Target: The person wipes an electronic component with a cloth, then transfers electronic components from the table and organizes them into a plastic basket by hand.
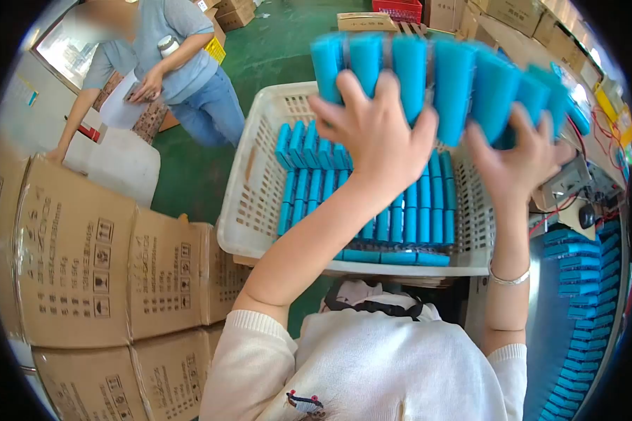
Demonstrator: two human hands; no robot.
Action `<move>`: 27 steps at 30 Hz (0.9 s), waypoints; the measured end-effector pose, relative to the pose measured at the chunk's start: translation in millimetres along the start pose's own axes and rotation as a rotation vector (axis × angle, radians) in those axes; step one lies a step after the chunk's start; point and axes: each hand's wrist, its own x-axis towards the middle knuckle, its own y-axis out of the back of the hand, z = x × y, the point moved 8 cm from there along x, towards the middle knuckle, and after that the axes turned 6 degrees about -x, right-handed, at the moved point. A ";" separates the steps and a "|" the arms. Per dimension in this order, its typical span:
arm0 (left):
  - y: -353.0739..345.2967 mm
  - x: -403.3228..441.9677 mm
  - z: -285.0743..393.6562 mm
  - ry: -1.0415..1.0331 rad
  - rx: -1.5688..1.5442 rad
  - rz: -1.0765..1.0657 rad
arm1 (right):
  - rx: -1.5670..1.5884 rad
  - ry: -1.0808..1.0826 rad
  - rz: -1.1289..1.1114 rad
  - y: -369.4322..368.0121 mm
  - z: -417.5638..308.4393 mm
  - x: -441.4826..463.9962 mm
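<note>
Both my hands carry a row of several blue shrink-wrapped battery packs [409, 67], held side by side above the crate and blurred by motion. My left hand [376, 130] grips the row near its left and middle part, fingers spread along the near side. My right hand [516, 151] grips the right end, its fingertips partly hidden against the packs. Below is a white perforated plastic crate [249, 186]. Inside it, more blue packs [316, 189] stand in neat rows, with some lying along the near wall. My left forearm covers part of them.
On the right, more blue packs [583, 309] line a metal-topped bench [530, 337] beside wires and a device. Cardboard boxes [77, 245] are stacked at left. Behind them another person [179, 70] holds papers and a bottle. A red crate [398, 10] and boxes stand at the back.
</note>
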 end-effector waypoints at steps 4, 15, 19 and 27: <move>-80.7 -19.2 -122.9 0.249 0.190 -0.381 | 0.055 -0.233 -0.642 -147.1 -29.4 -77.6; -128.8 -68.3 -296.8 0.552 0.389 -0.852 | 0.107 -0.402 -1.468 -257.3 -129.4 -218.7; -124.2 -67.6 -327.0 0.550 0.443 -0.907 | 0.143 -0.508 -1.512 -281.5 -156.9 -245.8; -167.0 -74.6 -364.1 0.430 0.462 -0.868 | 0.225 -0.406 -1.369 -310.4 -152.5 -260.9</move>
